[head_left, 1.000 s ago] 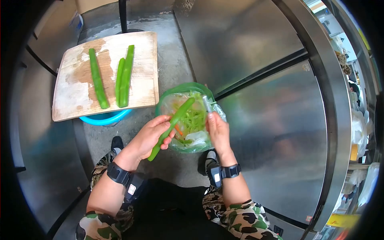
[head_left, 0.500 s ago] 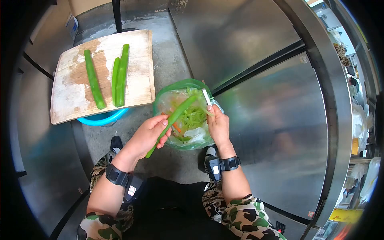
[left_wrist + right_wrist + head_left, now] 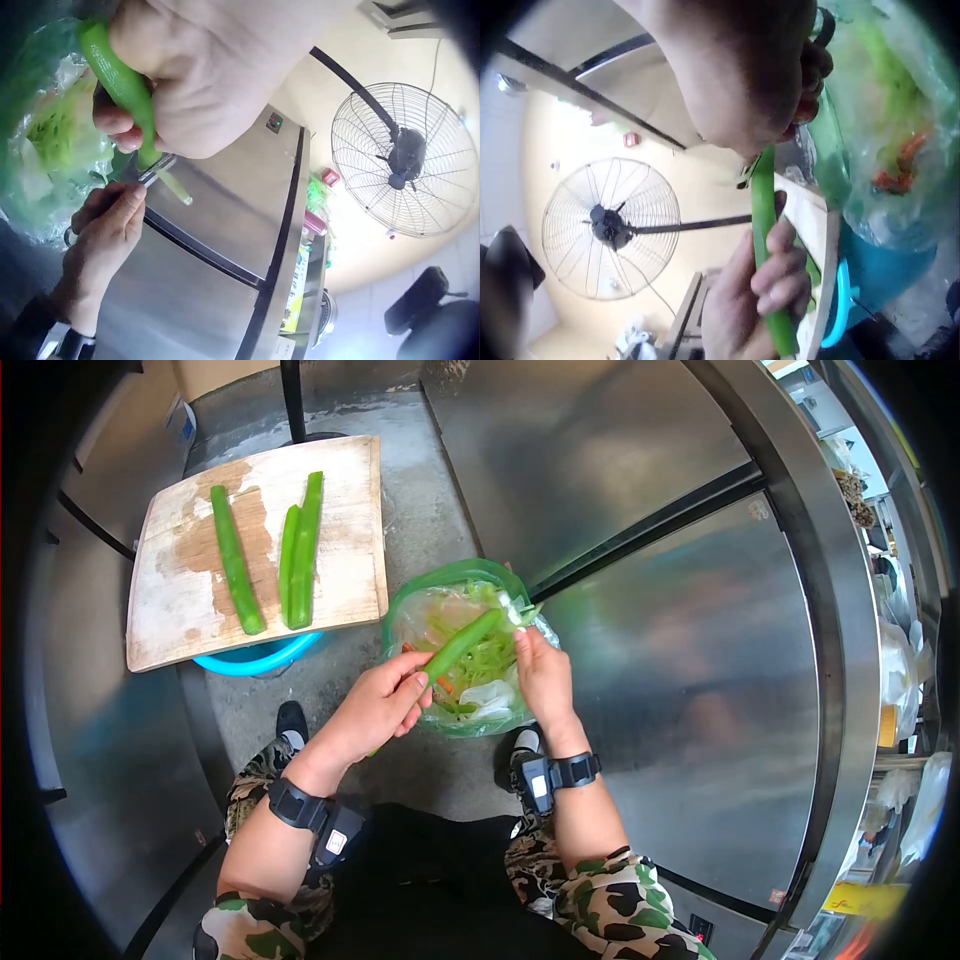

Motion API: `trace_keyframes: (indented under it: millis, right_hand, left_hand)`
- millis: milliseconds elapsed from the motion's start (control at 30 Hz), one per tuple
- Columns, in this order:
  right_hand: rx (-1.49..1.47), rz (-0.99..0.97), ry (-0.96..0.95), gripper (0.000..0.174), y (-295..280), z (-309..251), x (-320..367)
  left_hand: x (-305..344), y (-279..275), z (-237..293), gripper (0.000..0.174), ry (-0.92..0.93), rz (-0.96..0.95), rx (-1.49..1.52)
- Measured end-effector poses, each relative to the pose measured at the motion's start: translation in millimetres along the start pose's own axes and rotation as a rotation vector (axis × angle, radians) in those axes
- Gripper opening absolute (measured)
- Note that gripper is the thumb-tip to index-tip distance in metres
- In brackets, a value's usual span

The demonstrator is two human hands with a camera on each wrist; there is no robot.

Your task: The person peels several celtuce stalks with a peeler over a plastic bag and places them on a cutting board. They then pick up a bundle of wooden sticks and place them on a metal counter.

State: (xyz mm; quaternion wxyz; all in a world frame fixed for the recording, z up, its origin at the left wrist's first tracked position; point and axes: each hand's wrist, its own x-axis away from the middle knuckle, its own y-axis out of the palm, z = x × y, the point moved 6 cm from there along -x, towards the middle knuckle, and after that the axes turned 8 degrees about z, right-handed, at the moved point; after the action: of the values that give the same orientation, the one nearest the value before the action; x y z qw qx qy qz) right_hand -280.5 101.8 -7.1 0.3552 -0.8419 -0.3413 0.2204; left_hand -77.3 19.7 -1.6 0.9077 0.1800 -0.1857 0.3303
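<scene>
My left hand grips a long green stalk, which slants up to the right over a green bag-lined container with pale green peelings in it. In the left wrist view, my right hand holds a metal peeler against the stalk, and a thin green strip hangs beside the blade. From the right wrist, the left fingers curl round the stalk's lower part; my right hand hides much of the peeler.
On the left, a wooden board bears several green stalks, above a blue basin. Steel cabinet doors stand close on the right. A wire fan shows in the left wrist view.
The stalk's upper end has shifted slightly right and down since half a second ago. The peeler has tilted, and green peel now shows by it. The head view has shifted a little.
</scene>
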Motion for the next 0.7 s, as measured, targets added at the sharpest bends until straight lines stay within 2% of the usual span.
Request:
trace_keyframes:
  millis: [33, 133, 267, 367, 467, 600, 700]
  right_hand:
    - [-0.002, 0.048, 0.012, 0.031, -4.6, 5.8, -4.4]
    - [-0.129, -0.035, 0.081, 0.033, -8.4, -4.3, 2.9]
    - [-0.230, -0.237, -0.052, 0.030, 7.6, -39.4, 25.6]
    - [-0.192, -0.268, -0.242, 0.029, 13.1, -64.0, 35.4]
    - [-0.123, -0.198, -0.285, 0.027, 16.0, -57.1, 31.4]
    - [-0.111, -0.064, -0.030, 0.027, 6.8, -18.3, 5.9]
    - [-0.161, 0.006, 0.032, 0.030, 2.9, -7.7, 0.9]
  left_hand:
    - [1.0, 0.1, 1.5, 0.037, -0.006, 0.003, 0.037]
    - [-1.8, -5.1, 5.0, 0.036, 0.073, 0.040, 0.075]
    - [-13.2, -11.6, -1.8, 0.035, -0.005, 0.006, 0.352]
    - [-13.7, -10.6, -0.7, 0.034, -0.009, -0.015, 0.379]
    - [-8.0, -5.3, -0.9, 0.034, -0.078, -0.058, 0.353]
    - [-6.0, 0.3, -4.4, 0.034, -0.156, -0.104, 0.379]
    - [-1.2, 1.2, 2.2, 0.030, -0.175, -0.086, 0.440]
